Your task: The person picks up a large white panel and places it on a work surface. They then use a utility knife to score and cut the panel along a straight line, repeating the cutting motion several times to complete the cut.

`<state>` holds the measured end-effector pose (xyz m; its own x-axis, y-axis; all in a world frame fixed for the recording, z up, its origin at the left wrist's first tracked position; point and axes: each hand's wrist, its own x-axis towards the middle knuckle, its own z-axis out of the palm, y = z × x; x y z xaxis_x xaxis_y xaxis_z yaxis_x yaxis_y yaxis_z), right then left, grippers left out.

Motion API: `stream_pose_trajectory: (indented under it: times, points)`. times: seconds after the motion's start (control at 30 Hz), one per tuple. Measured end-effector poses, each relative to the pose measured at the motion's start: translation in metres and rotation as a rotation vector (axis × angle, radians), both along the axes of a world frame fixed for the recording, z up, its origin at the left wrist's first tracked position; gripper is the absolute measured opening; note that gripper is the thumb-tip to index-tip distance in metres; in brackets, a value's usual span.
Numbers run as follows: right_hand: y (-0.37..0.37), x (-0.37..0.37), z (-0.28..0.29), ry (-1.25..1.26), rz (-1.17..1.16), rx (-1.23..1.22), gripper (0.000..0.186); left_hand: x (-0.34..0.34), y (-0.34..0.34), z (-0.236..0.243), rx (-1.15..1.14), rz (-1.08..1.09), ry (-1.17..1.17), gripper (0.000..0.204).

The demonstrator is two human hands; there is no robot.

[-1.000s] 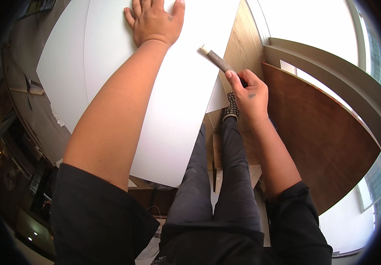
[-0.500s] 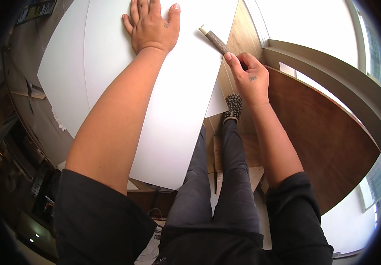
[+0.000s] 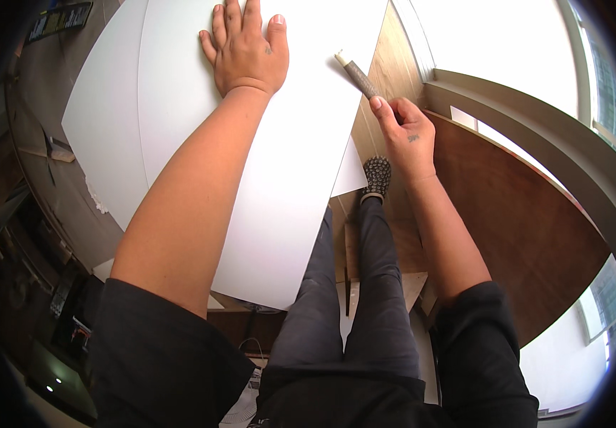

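Note:
Palm down, fingers spread, my left hand (image 3: pixel 251 60) presses on a large white sheet (image 3: pixel 272 214). My right hand (image 3: pixel 406 135) is closed around the rear of a slim tool (image 3: pixel 361 78) just past the sheet's right edge. The tool has a grey-brown patterned handle, a pale collar and a tiny thin tip. That tip points up and left over the sheet, and a shadow lies beside it. Whether it touches the surface I cannot tell. A fine straight line runs lengthwise along the left part of the sheet.
Light wood-look flooring (image 3: pixel 393 64) shows right of the sheet. A brown wooden panel (image 3: pixel 515 221) leans by the window ledge (image 3: pixel 529 100) at right. My foot in a dark studded shoe (image 3: pixel 377 175) stands beside the sheet. A grey surface (image 3: pixel 44 128) extends at left.
My right hand has shifted slightly right and toward me with the tool, its tip now nearer the sheet's right edge. My left hand stays planted on the sheet.

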<state>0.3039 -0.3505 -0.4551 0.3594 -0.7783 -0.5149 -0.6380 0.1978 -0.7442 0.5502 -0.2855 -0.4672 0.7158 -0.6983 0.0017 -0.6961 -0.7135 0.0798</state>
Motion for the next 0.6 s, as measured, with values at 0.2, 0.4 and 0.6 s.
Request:
stream_pose_trajectory:
  times: [0.2,0.4,0.6]
  points:
    - [0.009,-0.01,0.004,-0.01,0.022,0.072,0.04,-0.002,-0.004,0.011,0.042,0.029,0.056,0.062]
    - [-0.061,0.072,-0.006,-0.206,-0.09,0.126,0.041,0.018,0.026,0.004,-0.161,0.073,0.072,0.064]
    - [-0.046,-0.012,0.0,-0.19,-0.114,0.142,0.03,0.014,-0.012,-0.01,-0.364,-0.001,0.377,0.071]
